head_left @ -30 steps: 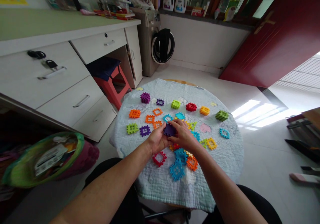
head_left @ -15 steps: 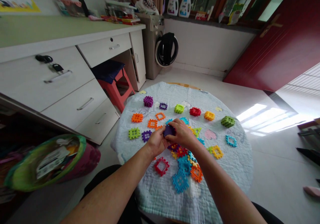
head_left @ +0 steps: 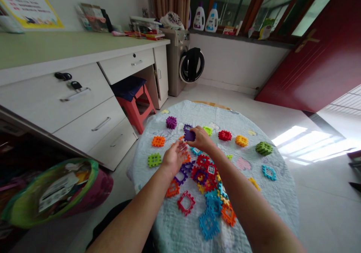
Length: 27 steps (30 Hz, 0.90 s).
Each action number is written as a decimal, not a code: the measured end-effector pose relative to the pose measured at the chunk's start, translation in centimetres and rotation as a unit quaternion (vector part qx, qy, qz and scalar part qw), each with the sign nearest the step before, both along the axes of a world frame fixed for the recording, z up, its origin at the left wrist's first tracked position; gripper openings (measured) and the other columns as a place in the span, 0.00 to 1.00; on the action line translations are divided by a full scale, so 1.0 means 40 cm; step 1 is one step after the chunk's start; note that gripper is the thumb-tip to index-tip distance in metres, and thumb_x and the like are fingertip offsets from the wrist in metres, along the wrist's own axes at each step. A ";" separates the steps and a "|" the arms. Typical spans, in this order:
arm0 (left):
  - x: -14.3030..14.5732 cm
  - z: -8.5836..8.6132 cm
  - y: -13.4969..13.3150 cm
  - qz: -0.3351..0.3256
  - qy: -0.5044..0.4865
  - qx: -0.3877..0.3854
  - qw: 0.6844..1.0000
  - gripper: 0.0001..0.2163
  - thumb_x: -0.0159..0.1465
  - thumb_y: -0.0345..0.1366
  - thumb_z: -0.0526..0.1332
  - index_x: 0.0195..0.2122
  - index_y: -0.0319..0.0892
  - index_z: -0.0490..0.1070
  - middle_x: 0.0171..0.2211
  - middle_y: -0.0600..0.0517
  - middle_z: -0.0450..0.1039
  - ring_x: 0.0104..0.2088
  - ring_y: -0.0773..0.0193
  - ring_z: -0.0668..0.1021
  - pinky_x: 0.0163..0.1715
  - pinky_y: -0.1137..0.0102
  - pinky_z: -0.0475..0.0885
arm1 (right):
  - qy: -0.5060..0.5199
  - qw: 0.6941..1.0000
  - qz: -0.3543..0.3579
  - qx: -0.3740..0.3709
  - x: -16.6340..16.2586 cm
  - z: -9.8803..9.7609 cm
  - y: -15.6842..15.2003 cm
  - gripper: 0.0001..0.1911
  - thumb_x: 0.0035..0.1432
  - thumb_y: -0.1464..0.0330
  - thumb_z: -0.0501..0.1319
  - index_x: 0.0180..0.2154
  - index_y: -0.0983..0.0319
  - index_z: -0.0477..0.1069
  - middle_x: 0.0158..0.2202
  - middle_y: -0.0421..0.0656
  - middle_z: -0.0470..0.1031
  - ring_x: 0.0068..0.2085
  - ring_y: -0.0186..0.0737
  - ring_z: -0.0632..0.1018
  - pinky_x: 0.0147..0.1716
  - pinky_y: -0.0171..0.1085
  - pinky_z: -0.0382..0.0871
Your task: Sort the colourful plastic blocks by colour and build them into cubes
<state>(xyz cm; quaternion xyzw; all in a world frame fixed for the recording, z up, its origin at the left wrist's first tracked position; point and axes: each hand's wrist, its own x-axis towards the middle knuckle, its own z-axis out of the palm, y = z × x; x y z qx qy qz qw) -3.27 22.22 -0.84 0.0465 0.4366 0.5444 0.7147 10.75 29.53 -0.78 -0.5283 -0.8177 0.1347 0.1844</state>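
My right hand (head_left: pixel 203 138) pinches a dark purple square building block (head_left: pixel 189 135) above the far middle of the round table. My left hand (head_left: pixel 174 157) is open just below it, fingers spread and nothing in them. Beneath my hands lies a mixed pile of notched plastic blocks: red blocks (head_left: pixel 202 160), a purple frame (head_left: pixel 181 176), blue blocks (head_left: pixel 209 224) and orange blocks (head_left: pixel 228 213). A red frame (head_left: pixel 186 203) lies at the pile's near left. Part of the pile is hidden by my right forearm.
Around the pile sit a purple stack (head_left: pixel 171 122), a red stack (head_left: pixel 225 135), a yellow stack (head_left: pixel 241 140) and a green stack (head_left: pixel 264 148). A pale cloth (head_left: pixel 254 215) covers the table. A bin (head_left: pixel 96 185) and a red stool (head_left: pixel 138 112) stand left.
My hands have come apart. The right has moved the purple block away from me, and the left has let go and opened. The view has tilted up slightly.
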 end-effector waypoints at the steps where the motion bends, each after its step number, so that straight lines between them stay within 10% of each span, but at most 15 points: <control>1: -0.008 0.000 0.006 0.026 0.016 -0.005 1.000 0.07 0.65 0.34 0.54 0.35 0.38 0.69 0.30 0.49 0.74 0.29 0.66 0.77 0.31 0.71 0.73 | 0.000 1.000 -0.028 0.007 0.000 -0.012 0.035 0.24 0.47 0.62 0.66 0.46 0.63 0.70 0.41 0.46 0.69 0.42 0.42 0.70 0.46 0.39 0.63; 8: -0.037 -0.007 0.026 0.096 0.056 -0.003 0.994 0.05 0.64 0.31 0.54 0.36 0.39 0.68 0.31 0.49 0.73 0.26 0.69 0.76 0.27 0.74 0.70 | -0.041 0.993 -0.111 -0.022 -0.018 -0.083 0.185 0.27 0.47 0.62 0.65 0.49 0.65 0.69 0.46 0.50 0.69 0.48 0.45 0.70 0.50 0.38 0.61; 27: -0.039 0.005 0.028 0.092 0.061 -0.009 0.994 0.06 0.64 0.32 0.54 0.37 0.39 0.69 0.30 0.49 0.74 0.26 0.69 0.76 0.24 0.75 0.70 | -0.112 0.987 -0.094 -0.068 -0.046 -0.113 0.229 0.24 0.49 0.63 0.65 0.47 0.67 0.71 0.46 0.53 0.70 0.45 0.46 0.72 0.46 0.38 0.64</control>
